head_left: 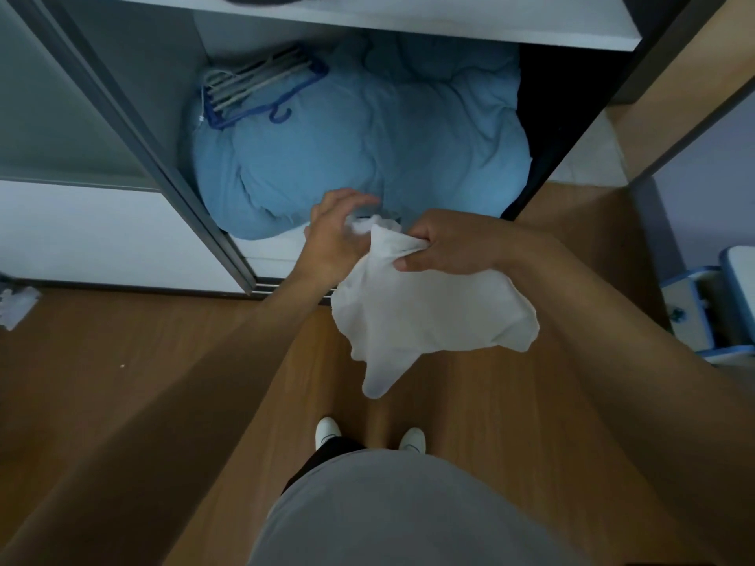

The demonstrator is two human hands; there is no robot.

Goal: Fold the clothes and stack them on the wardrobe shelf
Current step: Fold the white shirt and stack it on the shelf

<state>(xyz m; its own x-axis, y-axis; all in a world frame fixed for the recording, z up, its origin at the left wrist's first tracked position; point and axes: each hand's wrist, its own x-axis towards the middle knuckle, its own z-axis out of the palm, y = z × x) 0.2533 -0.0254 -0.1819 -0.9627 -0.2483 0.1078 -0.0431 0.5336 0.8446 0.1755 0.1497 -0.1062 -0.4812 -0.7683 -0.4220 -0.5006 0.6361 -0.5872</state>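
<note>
A white garment (425,316) hangs crumpled in front of me, above the wooden floor. My right hand (443,249) grips its bunched top edge, fingers curled round the cloth. My left hand (333,234) is at the same top edge from the left, its fingers blurred and partly spread around a bit of white fabric; whether it holds the cloth is unclear. The white wardrobe shelf (408,26) runs across the top of the view, just above the hands' reach line.
A big light-blue duvet (367,140) fills the wardrobe bottom, with blue and white hangers (253,91) lying on its left side. A sliding door frame (171,177) stands at the left. A blue-and-white stool (719,308) is at the right.
</note>
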